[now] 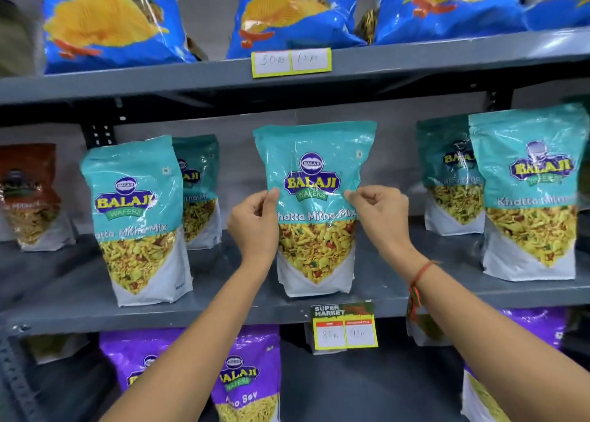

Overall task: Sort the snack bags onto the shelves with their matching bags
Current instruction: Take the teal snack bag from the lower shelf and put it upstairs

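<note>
A teal Khatta Mitha Mix bag point(314, 179) stands upright in the middle of the grey middle shelf point(223, 313). My left hand point(255, 223) pinches its left edge and my right hand point(380, 217) pinches its right edge, both at about mid height. Matching teal bags stand on the same shelf: one at the left front point(134, 217) with another behind it point(199, 191), and two at the right point(530, 195), point(450, 175).
Blue chip bags point(108, 19) fill the top shelf. Purple Aloo Sev bags point(245, 377) stand on the bottom shelf. A dark red bag point(28, 195) sits at the far left of the middle shelf. Price tags point(344, 329) hang on the shelf edges.
</note>
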